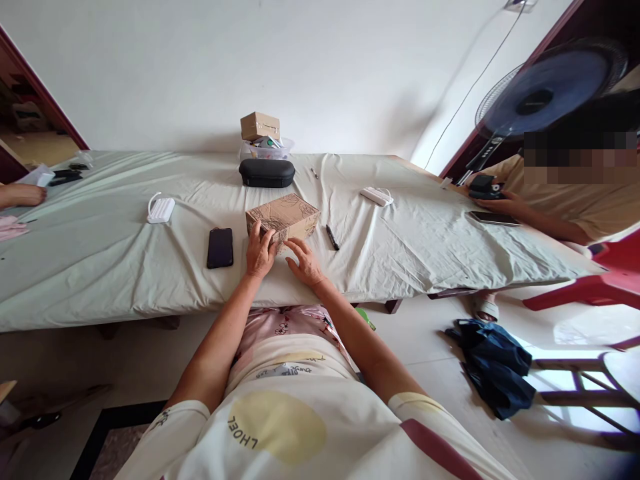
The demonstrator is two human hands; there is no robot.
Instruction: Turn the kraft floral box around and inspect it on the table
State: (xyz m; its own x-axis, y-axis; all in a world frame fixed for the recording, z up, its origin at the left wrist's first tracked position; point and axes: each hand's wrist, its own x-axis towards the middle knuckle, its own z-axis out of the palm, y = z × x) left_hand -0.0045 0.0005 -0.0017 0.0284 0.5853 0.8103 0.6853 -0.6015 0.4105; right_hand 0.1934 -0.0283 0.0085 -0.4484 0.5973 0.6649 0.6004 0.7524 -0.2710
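Note:
A small brown cardboard box point(285, 215) with a printed pattern lies on the cloth-covered table point(100, 247) in front of me. My left hand point(260, 252) rests against the box's near left corner, fingers curled onto its edge. My right hand point(305, 261) lies on the cloth just right of the box's near side, fingers spread and touching the box. A black phone point(220, 247) lies left of my left hand. A black marker point(333, 237) lies right of the box.
A black case point(267, 172), a clear tub with a small box on top point(260, 125), and two white gadgets point(161, 209) point(377, 196) lie on the table. A person at the right holds a dark object point(484, 187) beside a phone point(494, 218). Another person's hand point(23, 195) shows at the left. A fan point(545, 90) stands at the right.

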